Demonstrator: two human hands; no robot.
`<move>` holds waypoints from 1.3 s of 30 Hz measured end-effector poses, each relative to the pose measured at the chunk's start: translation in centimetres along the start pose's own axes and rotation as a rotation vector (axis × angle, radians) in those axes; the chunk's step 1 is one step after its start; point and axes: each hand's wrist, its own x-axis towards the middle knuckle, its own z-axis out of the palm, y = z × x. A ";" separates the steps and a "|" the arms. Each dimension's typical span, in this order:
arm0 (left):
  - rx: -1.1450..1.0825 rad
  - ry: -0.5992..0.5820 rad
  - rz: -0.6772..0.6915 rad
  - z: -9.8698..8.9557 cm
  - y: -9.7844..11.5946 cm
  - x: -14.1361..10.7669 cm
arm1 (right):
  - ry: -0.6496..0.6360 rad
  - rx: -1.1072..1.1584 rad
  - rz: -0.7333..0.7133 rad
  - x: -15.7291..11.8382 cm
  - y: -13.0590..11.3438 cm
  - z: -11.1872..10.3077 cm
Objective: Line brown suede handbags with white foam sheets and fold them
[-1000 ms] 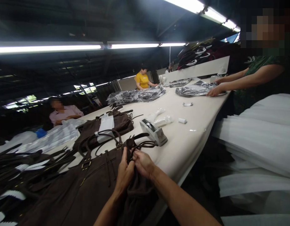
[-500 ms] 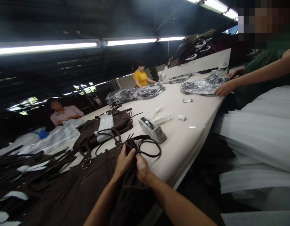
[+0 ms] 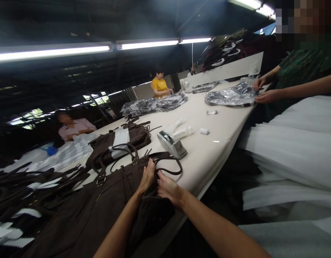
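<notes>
A dark brown handbag (image 3: 111, 200) lies on the table in front of me, with looped handles and gold-coloured buckles along its far edge. My left hand (image 3: 147, 177) grips its right end from above, fingers close together. On the outer side of that same end, my right hand (image 3: 169, 188) has its fingers bent against the fabric, fingertips partly hidden in the fold. A thin brown strap (image 3: 172, 170) loops onto the table just beyond both hands. Close behind it stands a grey tape dispenser (image 3: 172, 144).
Another brown bag (image 3: 138, 136) with a white paper wrap lies farther back. More dark bags (image 3: 47, 193) crowd the left. Plastic-wrapped bags (image 3: 154, 105) lie across the table (image 3: 208, 150). At right, a co-worker's hands (image 3: 264, 92) touch a wrapped bag, above stacked white sheets (image 3: 288, 143).
My right hand has shifted slightly right and its fingers have loosened a little. My left hand has moved slightly up along the bag's end. The co-worker's hands have moved at the wrapped bag.
</notes>
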 end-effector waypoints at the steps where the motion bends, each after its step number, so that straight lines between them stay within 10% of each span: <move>1: 0.028 -0.004 0.006 0.3 -0.1 0.1 | -0.020 -0.012 0.049 -1.3 -0.1 -0.2; 7: 0.223 0.032 0.048 1.6 -0.7 0.9 | 0.165 -0.331 -0.117 -7.5 1.4 0.6; 13: 0.380 0.129 0.083 1.9 -1.3 1.6 | 0.731 -0.946 -0.593 -8.3 6.3 2.7; 17: 0.411 0.196 0.088 1.8 -1.5 2.3 | 0.999 -1.112 -0.606 -7.8 8.0 2.4; 26: 0.263 -0.032 0.231 -1.6 -1.3 2.9 | 0.936 -1.197 -0.464 -9.6 7.5 3.5; 32: 0.256 -0.295 0.252 -3.2 -1.2 3.9 | 0.793 -1.479 -0.007 -7.7 2.3 6.2; 39: 0.243 -0.339 0.339 -5.0 0.9 4.3 | 0.784 -1.783 -0.096 -5.8 3.8 6.3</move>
